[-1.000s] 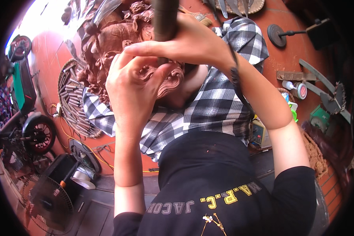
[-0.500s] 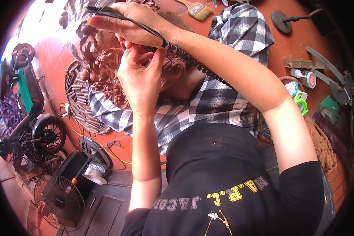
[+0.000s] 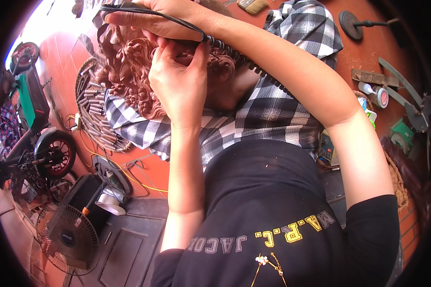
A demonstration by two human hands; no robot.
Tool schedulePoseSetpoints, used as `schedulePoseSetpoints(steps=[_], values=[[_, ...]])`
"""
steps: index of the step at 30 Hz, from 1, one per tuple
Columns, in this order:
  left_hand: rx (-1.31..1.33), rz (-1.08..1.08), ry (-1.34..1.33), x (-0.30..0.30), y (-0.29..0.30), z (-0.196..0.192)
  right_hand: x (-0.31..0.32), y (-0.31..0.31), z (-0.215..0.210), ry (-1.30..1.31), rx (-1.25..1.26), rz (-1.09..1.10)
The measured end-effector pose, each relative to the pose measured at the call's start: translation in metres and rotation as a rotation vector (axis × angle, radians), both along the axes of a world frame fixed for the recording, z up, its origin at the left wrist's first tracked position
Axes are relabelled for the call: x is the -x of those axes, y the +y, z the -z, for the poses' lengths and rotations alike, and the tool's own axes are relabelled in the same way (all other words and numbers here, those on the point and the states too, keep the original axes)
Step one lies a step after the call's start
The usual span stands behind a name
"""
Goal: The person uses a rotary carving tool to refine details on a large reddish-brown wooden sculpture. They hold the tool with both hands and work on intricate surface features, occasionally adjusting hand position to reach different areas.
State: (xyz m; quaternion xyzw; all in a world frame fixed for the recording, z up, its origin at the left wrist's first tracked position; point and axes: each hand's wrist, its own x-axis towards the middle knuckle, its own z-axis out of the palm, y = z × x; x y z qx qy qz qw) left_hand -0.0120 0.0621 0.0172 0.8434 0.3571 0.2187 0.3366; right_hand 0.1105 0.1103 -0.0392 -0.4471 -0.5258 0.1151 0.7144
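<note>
A reddish-brown carving (image 3: 129, 62) with curling, leafy relief lies across my lap on a black and white checked cloth (image 3: 277, 103). Over its upper part, my right hand (image 3: 165, 19) is closed; whatever it grips is hidden beneath the palm. A black cord (image 3: 177, 20) crosses the back of this hand and continues as a coil under the forearm. My left hand (image 3: 181, 79) is closed just below, thumb and fingers bent toward the right hand and close to the carving. What it pinches, if anything, is hidden.
Left of my lap sits a round basket (image 3: 81, 107) of many short rod-like handles. Farther left are a motorbike (image 3: 38, 148) and a fan (image 3: 68, 237). A yellow cable (image 3: 124, 174) crosses the tiles. A brush (image 3: 253, 5) and a metal stand (image 3: 352, 25) lie beyond, toward the right.
My view has shifted a little, so the carving and both hands sit higher in the picture. Both hands stay together over the carving in nearly the same pose.
</note>
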Motion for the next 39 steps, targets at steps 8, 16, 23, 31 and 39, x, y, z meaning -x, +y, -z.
schedulePoseSetpoints(steps=[8,16,23,31,39], values=[[-0.087,0.033,-0.013,0.002,0.001,0.005,0.002,-0.016,-0.010,0.153,0.061,-0.136],[-0.031,0.035,-0.004,0.005,0.004,0.002,0.001,-0.021,-0.017,0.124,0.168,-0.063],[0.013,0.021,0.002,0.007,0.006,0.004,-0.005,-0.016,-0.016,0.552,0.213,-0.389],[-0.045,0.024,0.027,0.001,0.003,0.005,-0.004,-0.009,0.001,0.020,-0.049,0.105],[-0.011,0.060,-0.011,0.003,0.005,0.007,-0.001,-0.019,-0.013,0.184,-0.029,0.028]])
